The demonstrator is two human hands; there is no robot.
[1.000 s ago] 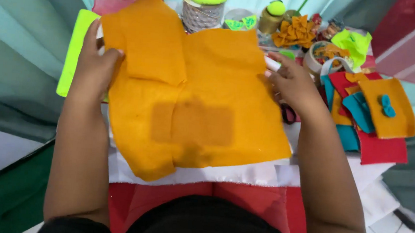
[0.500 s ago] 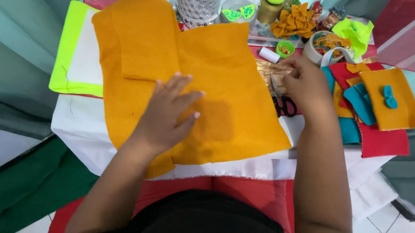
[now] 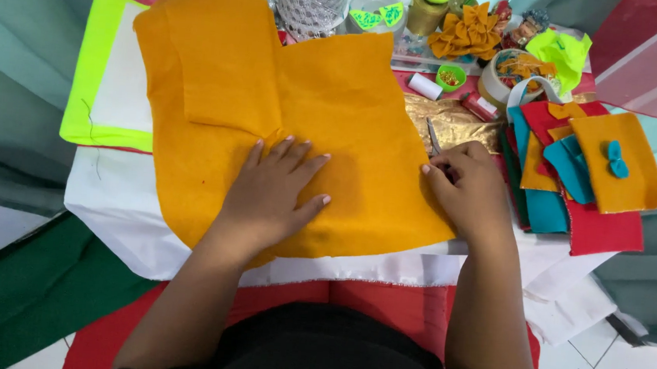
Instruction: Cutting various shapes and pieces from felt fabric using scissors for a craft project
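A large orange felt sheet (image 3: 349, 109) lies folded over itself on a small table covered with white cloth (image 3: 111, 200). My left hand (image 3: 274, 196) rests flat on the felt's lower middle, fingers spread. At the felt's right edge my right hand (image 3: 467, 188) is closed around a pair of scissors (image 3: 433, 137), whose metal blades stick up past my fingers over a gold fabric scrap (image 3: 456, 122).
A neon yellow sheet (image 3: 93, 75) lies at the left. Red, teal and orange felt pieces (image 3: 583, 179) are stacked at the right. At the back stand a ribbon spool (image 3: 310, 6), an orange felt flower (image 3: 468, 32), tape rolls and small craft bits.
My left hand slid from the felt's left edge to its middle and pressed flat. My right hand left the felt's right side and took hold of the scissors.
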